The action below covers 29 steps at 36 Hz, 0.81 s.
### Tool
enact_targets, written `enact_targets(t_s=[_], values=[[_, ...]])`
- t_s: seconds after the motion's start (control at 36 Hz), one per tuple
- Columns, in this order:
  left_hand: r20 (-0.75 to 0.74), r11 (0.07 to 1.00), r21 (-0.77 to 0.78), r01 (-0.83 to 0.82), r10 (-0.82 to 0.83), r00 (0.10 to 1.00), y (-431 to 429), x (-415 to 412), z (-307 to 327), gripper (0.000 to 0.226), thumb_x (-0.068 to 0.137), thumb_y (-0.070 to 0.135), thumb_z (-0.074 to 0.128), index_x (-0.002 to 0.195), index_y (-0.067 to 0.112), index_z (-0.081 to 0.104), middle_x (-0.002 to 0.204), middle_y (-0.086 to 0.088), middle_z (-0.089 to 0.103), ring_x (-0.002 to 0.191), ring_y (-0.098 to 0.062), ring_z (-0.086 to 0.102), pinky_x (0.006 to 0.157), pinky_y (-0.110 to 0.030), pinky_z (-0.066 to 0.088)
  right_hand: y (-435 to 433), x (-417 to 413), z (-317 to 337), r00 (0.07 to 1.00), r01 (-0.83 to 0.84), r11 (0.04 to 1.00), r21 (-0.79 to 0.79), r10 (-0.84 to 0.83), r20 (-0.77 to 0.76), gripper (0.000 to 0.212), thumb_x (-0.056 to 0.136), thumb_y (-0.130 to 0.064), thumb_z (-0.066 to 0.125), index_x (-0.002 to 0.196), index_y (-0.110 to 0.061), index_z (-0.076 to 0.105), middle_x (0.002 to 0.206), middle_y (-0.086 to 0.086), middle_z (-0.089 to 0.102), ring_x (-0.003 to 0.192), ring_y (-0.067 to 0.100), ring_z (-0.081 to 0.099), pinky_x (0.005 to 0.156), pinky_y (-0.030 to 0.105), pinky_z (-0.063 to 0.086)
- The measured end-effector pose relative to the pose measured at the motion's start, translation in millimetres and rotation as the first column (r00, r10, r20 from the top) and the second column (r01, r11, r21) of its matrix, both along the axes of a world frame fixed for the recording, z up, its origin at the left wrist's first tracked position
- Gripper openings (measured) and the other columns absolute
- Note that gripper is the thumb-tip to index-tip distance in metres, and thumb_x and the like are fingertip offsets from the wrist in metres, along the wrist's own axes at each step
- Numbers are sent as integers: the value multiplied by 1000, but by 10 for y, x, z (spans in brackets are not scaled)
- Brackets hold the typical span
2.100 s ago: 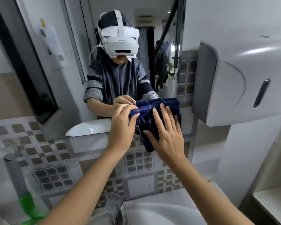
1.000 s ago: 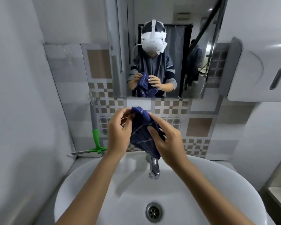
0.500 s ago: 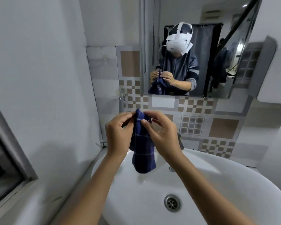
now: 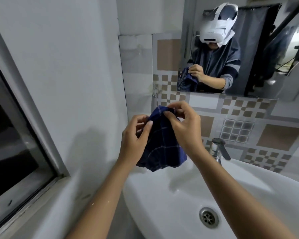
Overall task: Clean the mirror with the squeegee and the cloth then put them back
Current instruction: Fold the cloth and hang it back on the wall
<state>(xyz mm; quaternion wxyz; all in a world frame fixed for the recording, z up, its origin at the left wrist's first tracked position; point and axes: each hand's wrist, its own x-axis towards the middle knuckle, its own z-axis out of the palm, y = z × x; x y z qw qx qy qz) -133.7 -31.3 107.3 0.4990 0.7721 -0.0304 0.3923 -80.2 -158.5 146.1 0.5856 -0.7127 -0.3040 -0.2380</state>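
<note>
Matt checked cloth (image 4: pixel 162 144), glossy sink (image 4: pixel 171 195), shiny metal tap (image 4: pixel 217 149).

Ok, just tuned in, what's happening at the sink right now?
A person stands at the white sink holding a dark blue checked cloth in both hands. The left hand and right hand pinch its top edge, so it hangs over the basin beside the faucet. The mirror is untouched at this moment. No squeegee is in view.
</note>
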Motion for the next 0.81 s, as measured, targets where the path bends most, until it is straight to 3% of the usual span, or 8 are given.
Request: enact_targets(t_s=[0.14,0.33,0.44,0.56,0.67,0.81], values=[[-101,990,-28,140,-142,985,-10,79,-29,22,86,26,61,107,25,56,98,8,66,91,-8,64,78,-23,54,-46,129,102,1000,3,1000,-10,-3,21,10,84,-10,64,88,-19,60,84,-15,59,79,-5,55,72,10,47],[-23,995,59,76,-75,997,110,150,103,18,87,10,60,100,21,61,93,11,66,86,-4,63,76,-15,51,-147,278,150,988,89,990,-105,-74,134,5,81,-9,68,86,-9,65,84,1,63,74,4,54,68,6,41],[49,991,128,46,-52,997,537,518,474,15,86,8,61,93,21,65,92,8,69,87,-2,63,77,-9,47,111,648,400,971,169,972,-163,-136,198,6,80,-9,69,79,-10,63,78,-2,58,69,6,53,65,7,40],[126,984,174,-43,21,992,828,976,912,13,85,7,61,90,17,69,87,8,70,83,2,63,75,-5,44,413,1059,770,941,251,956,-154,-203,271,7,80,-12,70,79,-6,66,80,1,58,72,14,54,67,22,46],[219,983,117,-142,114,969,985,1455,1323,16,87,6,57,90,16,69,83,9,67,79,6,61,71,-2,42,722,1435,1200,911,318,944,-84,-280,303,6,81,-16,69,80,-10,67,81,-4,56,76,13,52,70,26,43],[293,973,41,-229,207,933,1055,2039,1775,19,88,3,47,85,14,62,79,7,62,79,-11,60,65,-12,44,1093,1880,1562,841,434,901,17,-412,351,8,84,-15,63,83,-8,66,88,1,58,77,21,55,66,34,47]])
